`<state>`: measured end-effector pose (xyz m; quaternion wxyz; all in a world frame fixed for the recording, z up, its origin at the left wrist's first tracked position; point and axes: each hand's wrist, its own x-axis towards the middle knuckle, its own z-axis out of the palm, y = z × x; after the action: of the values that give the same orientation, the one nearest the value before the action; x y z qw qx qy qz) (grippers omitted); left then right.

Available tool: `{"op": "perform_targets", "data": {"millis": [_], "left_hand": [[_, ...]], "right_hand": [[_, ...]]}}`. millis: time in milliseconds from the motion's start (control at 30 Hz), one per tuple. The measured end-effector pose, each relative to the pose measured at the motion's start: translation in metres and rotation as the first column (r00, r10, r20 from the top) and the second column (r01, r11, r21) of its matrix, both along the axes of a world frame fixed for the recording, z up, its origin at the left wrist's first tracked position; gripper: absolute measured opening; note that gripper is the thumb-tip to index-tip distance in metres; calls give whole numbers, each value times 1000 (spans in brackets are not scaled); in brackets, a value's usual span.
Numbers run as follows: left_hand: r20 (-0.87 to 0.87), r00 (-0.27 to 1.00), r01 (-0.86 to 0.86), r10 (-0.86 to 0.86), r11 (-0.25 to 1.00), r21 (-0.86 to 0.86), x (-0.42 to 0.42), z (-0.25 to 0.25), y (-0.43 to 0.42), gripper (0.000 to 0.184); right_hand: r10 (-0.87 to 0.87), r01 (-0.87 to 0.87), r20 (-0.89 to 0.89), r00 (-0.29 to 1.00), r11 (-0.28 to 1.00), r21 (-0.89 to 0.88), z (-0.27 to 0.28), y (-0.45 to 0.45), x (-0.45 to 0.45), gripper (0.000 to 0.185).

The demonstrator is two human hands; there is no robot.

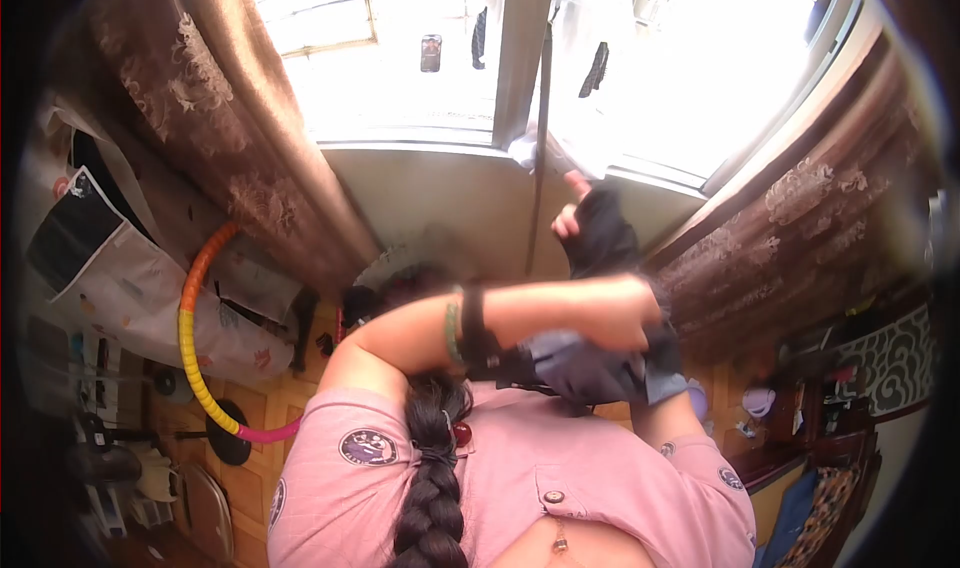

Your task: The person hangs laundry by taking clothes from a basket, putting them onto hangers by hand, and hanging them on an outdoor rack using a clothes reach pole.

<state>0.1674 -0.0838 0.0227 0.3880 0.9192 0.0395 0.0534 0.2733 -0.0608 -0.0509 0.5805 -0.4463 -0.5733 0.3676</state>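
My left arm crosses in front of my chest, and my left hand (622,313), blurred, is closed on a dark cloth (600,243) around my right forearm. Grey-blue fabric (590,368) bunches below it, near my right elbow. Out of the cloth's upper end come the fingers of my right hand (572,206), one stretched out and the others loosely bent; I see nothing held in them. The cloth hides the palm. A green bead bracelet (453,330) and a black band (474,323) circle my left forearm.
A bright window (430,98) is ahead, with a thin upright pole (540,168) before it. Brown patterned curtains (270,188) hang on both sides. An orange, yellow and pink hoop (188,338) stands at left. Dark furniture (800,408) is at right.
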Motion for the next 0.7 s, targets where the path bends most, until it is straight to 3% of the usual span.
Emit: {"op": "perform_targets", "data": {"millis": [33,67,100,167,233,267,333,400,433,467,500,567,633,667,700], "left_hand": [[-73,992,-91,100,988,126,1,-3,23,25],[-266,922,-227,282,949,219,1,-4,43,29],[-161,932,-309,323,945,107,-4,-22,73,31],[-166,896,-412,412,910,36,-27,-32,117,35],[-293,833,-527,469,834,-165,-53,-50,148,29],[-146,915,-401,376,887,-230,-69,-95,180,27],[8,938,-327,346,893,-310,-88,-126,197,21],[66,930,-316,361,880,-355,-92,-113,189,19],[-133,858,-382,496,443,-811,-87,-89,176,18],[-373,795,-327,479,-180,-928,-81,-70,165,17],[-374,795,-325,478,-184,-928,-76,-61,157,17],[-305,829,-333,468,-23,-943,-62,-48,145,16],[-238,861,-324,449,124,-938,-44,-43,133,15],[-241,859,-358,452,192,-914,-32,-35,128,15],[-246,856,-391,455,258,-884,-18,-28,122,17]], "right_hand": [[13,-13,-6,1000,998,-55,-8,-11,5,28],[28,-29,-13,1000,995,-94,-20,-21,7,29],[49,-52,-23,999,987,-149,-32,-37,12,29],[100,-102,-21,995,965,-240,-52,-59,19,29],[161,-155,-10,987,928,-338,-69,-82,30,30],[198,-178,9,980,899,-400,-75,-98,39,30],[268,-202,53,962,828,-524,-84,-132,68,30],[308,-171,90,947,721,-671,-87,-183,114,31],[309,-126,108,945,649,-751,-90,-214,141,31],[296,-67,126,947,566,-822,-92,-242,169,31],[280,8,153,948,459,-888,-96,-270,196,31],[267,244,268,925,120,-962,-103,-325,239,31],[338,504,406,849,-287,-815,-110,-350,263,32],[392,592,456,799,-381,-710,-113,-354,272,32],[503,723,567,652,-188,-665,-158,-372,316,32]]}}
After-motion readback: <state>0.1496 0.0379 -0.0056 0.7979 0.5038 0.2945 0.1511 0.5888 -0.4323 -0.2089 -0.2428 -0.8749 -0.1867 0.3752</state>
